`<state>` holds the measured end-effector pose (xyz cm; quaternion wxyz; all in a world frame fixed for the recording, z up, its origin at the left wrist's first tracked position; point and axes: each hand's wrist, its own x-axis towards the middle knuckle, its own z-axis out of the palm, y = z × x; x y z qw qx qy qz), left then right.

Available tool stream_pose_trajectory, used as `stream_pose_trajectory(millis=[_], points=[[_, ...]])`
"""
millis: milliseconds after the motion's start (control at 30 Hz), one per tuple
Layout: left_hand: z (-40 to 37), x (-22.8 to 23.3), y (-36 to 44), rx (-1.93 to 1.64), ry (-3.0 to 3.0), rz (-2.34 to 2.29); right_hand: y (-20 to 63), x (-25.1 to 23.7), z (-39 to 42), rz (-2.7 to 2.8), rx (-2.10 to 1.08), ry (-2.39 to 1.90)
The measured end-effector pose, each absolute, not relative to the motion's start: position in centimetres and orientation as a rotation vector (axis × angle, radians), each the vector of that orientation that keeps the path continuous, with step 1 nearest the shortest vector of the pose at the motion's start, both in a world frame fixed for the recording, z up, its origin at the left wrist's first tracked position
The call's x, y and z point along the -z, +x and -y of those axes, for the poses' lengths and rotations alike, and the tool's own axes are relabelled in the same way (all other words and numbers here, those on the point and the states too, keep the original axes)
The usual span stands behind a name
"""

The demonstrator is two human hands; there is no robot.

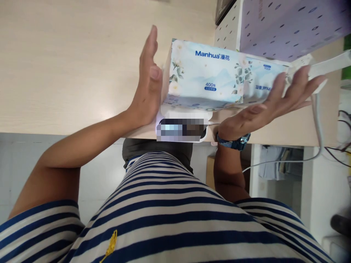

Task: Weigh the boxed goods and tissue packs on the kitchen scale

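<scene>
A light-blue floral tissue pack [205, 75] marked "Manhua" and "400" lies on the desk in front of me. My left hand [148, 87] stands on edge along the pack's left end, palm inward and fingers stretched out. Whether the palm presses on the pack I cannot tell. A second tissue pack [253, 73], its print upside down, adjoins the first on the right. My right hand [270, 98] is spread open in front of it, partly covering it, and holds nothing. A watch [233, 141] is on that wrist.
A white device with a blurred-out screen [181, 129] is at the desk's front edge, a cable running from it. Behind the packs on the right stands a lilac spotted box [290, 27]. A white cable [318, 124] hangs over the right edge, above an open shelf [279, 182] with folded cloth.
</scene>
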<state>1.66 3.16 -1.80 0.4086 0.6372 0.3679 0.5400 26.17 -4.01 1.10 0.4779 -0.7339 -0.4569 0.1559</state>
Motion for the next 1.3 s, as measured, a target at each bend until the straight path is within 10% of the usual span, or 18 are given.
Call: stream_pose_trajectory(millis=[133,467,1000,1300], points=[[-1.9,0.4,0.2,-1.361,1.398,-1.037,24.3,-1.2,7.6,1.177,-0.17,-1.636],[4.1,-1.7,0.6,-1.102,1.603,-0.867,21.8,-0.4,9.4,1.107,-1.058,-1.105],[-1.5,-6.6,11.2,-0.568,1.692,-0.722,35.0,-1.6,2.2,1.021,-0.6,-1.292],[-13.5,-5.5,-4.1,-1.405,1.627,-1.571,23.7,-8.2,1.3,1.421,-0.246,-0.875]])
